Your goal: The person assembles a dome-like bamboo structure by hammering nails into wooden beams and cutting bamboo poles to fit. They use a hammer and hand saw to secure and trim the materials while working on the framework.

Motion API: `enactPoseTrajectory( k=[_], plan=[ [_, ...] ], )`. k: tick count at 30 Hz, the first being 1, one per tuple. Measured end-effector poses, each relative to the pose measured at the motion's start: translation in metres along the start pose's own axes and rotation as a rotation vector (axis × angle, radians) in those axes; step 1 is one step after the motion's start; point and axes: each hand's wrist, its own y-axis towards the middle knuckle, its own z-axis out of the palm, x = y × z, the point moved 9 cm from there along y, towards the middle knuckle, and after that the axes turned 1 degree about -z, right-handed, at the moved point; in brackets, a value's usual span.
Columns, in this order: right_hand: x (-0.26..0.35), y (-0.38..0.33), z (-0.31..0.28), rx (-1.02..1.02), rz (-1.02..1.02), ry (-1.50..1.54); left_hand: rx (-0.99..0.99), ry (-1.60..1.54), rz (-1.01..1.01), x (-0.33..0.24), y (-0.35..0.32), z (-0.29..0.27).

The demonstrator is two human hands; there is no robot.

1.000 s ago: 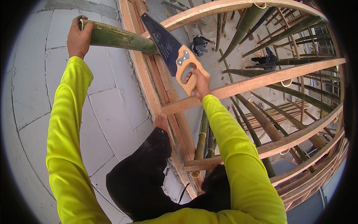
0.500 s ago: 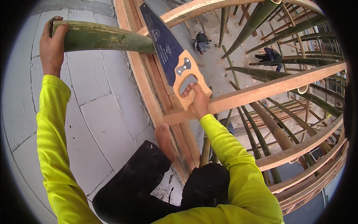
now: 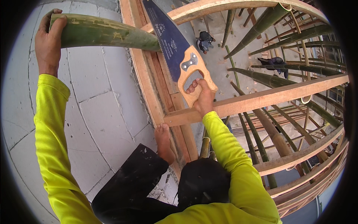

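Head view: my left hand [image 3: 49, 41] grips the outer end of the bamboo [image 3: 108, 34] over the beam [image 3: 144, 74] (likely stiff and slick, so that rim holds best); my right hand [image 3: 203, 95] grips the saw [image 3: 178, 52].

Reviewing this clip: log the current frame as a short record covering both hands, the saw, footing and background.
Left hand: holding the left end of a green bamboo pole, thumb on top
Right hand: closed around the handle of a handsaw
Saw: toothed edge at the pole's right end; cut depth not visible
Footing: bare foot by a timber beam
Left side: pale blocks
Background: two people below, among bamboo poles
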Motion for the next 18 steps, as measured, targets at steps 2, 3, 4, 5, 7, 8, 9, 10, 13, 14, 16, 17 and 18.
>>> enactPoseTrajectory(
  k=[2, 3, 4, 5, 7, 8, 9, 10, 13, 14, 16, 17, 18],
  plan=[
    [0.003, 0.005, 0.003, 0.020, -0.006, -0.040, 0.018, 0.015, -0.013, 0.003, 0.001, 0.002],
    [0.004, -0.001, 0.001, 0.018, 0.006, -0.028, -0.005, 0.038, 0.000, 0.001, 0.000, 0.001],
    [0.004, -0.010, -0.002, 0.017, 0.018, -0.015, -0.028, 0.061, 0.014, -0.001, -0.003, -0.001],
    [-0.002, -0.024, -0.018, 0.007, 0.043, -0.013, -0.054, 0.081, 0.035, -0.002, -0.003, -0.002],
    [-0.008, -0.041, -0.031, 0.016, 0.087, -0.001, -0.030, 0.054, -0.007, 0.005, -0.009, -0.001],
    [-0.009, -0.038, -0.026, 0.042, 0.099, 0.013, -0.038, 0.045, -0.014, 0.003, -0.006, -0.006],
    [-0.006, -0.024, -0.015, -0.005, 0.078, 0.061, -0.031, 0.031, -0.004, 0.000, -0.005, -0.004],
    [-0.002, -0.003, 0.000, 0.011, 0.051, 0.047, -0.024, 0.016, 0.005, -0.002, -0.003, -0.002],
    [0.012, 0.017, 0.032, -0.021, 0.035, 0.034, -0.003, -0.001, 0.001, -0.002, -0.002, 0.001],
    [0.009, 0.007, 0.024, -0.016, 0.027, 0.034, -0.006, -0.003, -0.007, 0.000, -0.001, 0.000],
    [-0.001, -0.024, -0.008, -0.007, 0.006, 0.038, -0.029, 0.025, 0.002, -0.005, -0.004, -0.003],
    [-0.004, -0.032, -0.012, 0.000, 0.044, 0.040, -0.036, 0.043, -0.001, -0.003, -0.009, -0.005],
    [-0.004, -0.038, -0.015, 0.007, 0.074, 0.046, -0.033, 0.033, 0.008, 0.001, -0.008, -0.006]
  ],
)
